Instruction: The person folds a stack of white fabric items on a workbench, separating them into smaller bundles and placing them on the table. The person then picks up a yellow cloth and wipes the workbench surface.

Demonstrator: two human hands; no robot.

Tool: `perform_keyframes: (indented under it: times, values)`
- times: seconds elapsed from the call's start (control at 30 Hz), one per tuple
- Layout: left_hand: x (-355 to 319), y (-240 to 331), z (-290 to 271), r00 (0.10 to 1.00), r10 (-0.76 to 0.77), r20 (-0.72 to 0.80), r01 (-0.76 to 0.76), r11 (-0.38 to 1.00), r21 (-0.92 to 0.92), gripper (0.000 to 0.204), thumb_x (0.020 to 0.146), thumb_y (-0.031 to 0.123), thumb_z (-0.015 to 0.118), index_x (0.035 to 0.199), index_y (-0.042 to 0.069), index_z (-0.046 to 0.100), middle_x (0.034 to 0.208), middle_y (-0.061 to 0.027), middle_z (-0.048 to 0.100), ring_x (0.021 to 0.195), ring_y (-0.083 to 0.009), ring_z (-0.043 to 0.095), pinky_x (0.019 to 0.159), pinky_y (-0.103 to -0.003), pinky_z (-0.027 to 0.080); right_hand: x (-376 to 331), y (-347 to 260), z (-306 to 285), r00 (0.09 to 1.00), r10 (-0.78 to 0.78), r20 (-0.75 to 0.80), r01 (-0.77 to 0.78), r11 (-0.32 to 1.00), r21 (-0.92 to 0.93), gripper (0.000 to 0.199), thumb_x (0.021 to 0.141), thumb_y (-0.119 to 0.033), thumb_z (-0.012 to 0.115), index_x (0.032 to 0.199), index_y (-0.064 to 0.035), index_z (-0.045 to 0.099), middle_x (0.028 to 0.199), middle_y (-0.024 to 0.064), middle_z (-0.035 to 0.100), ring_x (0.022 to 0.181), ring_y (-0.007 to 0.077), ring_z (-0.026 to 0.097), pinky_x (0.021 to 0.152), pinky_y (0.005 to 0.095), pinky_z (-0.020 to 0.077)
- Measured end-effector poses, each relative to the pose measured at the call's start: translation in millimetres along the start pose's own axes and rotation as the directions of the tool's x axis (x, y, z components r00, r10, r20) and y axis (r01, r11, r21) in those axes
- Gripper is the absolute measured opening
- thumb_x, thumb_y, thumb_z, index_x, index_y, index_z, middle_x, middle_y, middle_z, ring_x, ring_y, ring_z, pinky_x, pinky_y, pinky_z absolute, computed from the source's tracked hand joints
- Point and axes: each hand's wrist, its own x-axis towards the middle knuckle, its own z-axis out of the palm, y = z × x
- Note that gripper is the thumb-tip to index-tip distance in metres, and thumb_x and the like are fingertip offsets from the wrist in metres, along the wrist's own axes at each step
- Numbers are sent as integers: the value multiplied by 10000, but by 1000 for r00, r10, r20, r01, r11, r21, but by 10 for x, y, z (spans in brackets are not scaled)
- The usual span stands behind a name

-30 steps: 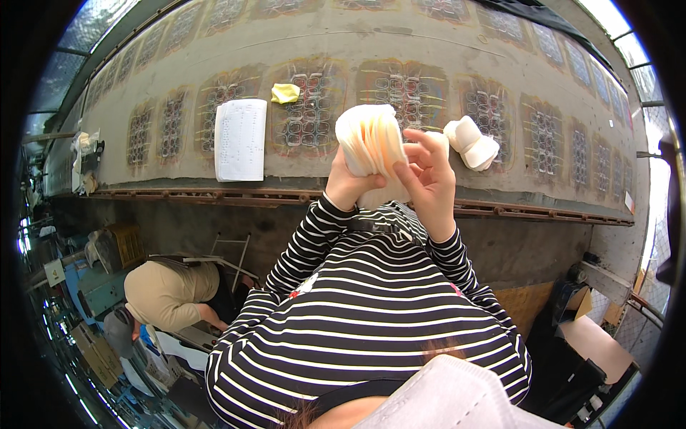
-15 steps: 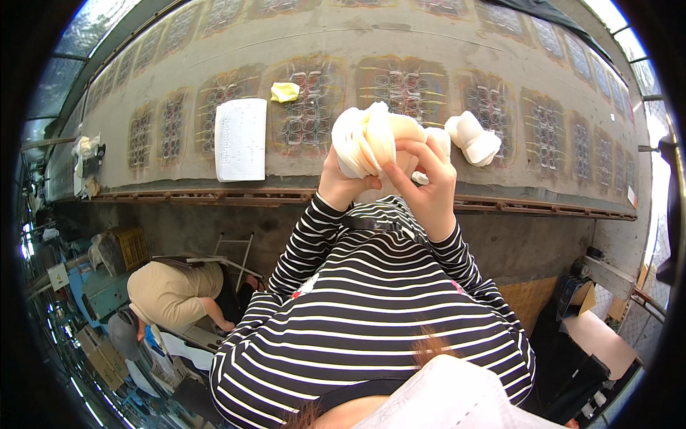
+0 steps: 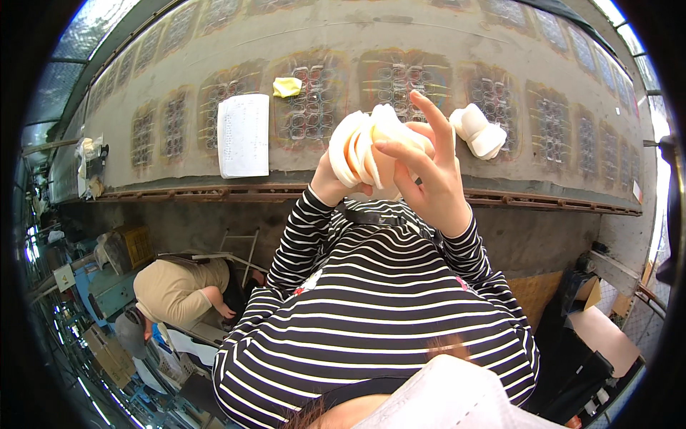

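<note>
A bundle of cream-white, soft folded cloth pieces [image 3: 357, 146] is held up in front of my chest, over the near edge of the long table. My left hand [image 3: 333, 180] is closed around its left and lower side, with the thumb beneath the folded layers. At the bundle's right side is my right hand [image 3: 434, 180], its fingers spread and stretched out. Whether those fingers touch the cloth I cannot tell. Beyond my right hand, white rolled cloth bundles [image 3: 480, 131] lie on the table.
The long grey table [image 3: 314, 37] carries rows of printed rectangular patterns. A written sheet of paper [image 3: 244, 136] and a crumpled yellow cloth [image 3: 287, 87] lie to the left. A metal rail [image 3: 236, 194] runs along the near edge. Behind me at left, a person [image 3: 182, 289] bends over.
My right hand has loosened from the cloth and its fingers have spread, pointing up and left. The layers in my left hand fan apart more.
</note>
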Motion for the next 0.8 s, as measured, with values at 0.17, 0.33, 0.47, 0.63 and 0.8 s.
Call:
perform_keyframes:
  times: [0.17, 0.33, 0.47, 0.63, 0.8]
  values:
    - [67, 4, -8, 971, -210, 117, 217, 975, -55, 1089, 547, 96, 921, 1460, 29, 329, 1365, -103, 523, 1239, -213, 519, 1038, -360, 449, 62, -83, -56, 996, -13, 87, 21, 996, -81, 390, 740, -32, 722, 1078, -225, 689, 1432, 171, 394, 1130, 331, 555, 875, 407, 533]
    - [-23, 183, 10, 987, -27, 160, 18, 998, 56, 1193, 511, 214, 949, 1483, 39, 280, 1446, -111, 434, 1319, -229, 438, 1108, -383, 367, 71, -65, -162, 977, -29, 209, 50, 994, -95, 251, 706, 44, 651, 906, -107, 649, 1364, 186, 461, 1151, 360, 515, 924, 437, 493]
    - [-31, 170, 32, 981, -85, 172, 85, 996, 11, 1227, 513, 239, 948, 1500, 49, 245, 1480, -116, 386, 1341, -232, 409, 1123, -386, 344, 11, 9, -172, 972, 15, 234, -15, 1000, -2, 175, 682, -14, 662, 854, -37, 642, 1317, 184, 512, 1155, 357, 516, 970, 436, 414]
    - [-25, 40, 57, 980, -115, 159, 131, 987, -95, 1248, 526, 230, 948, 1513, 45, 206, 1485, -124, 370, 1346, -237, 402, 1123, -387, 344, -19, -36, -128, 974, 120, 193, -129, 991, 33, 185, 700, -101, 699, 845, -6, 633, 1319, 176, 520, 1141, 346, 525, 952, 415, 422]
    - [-80, -181, 15, 988, -30, 149, 33, 999, -14, 1158, 606, 237, 923, 1493, 34, 206, 1441, -131, 414, 1306, -237, 448, 1100, -382, 377, -31, -91, -29, 967, 216, 133, -219, 976, 7, 135, 714, -80, 682, 823, -8, 646, 1312, 167, 531, 1135, 335, 536, 945, 417, 433]
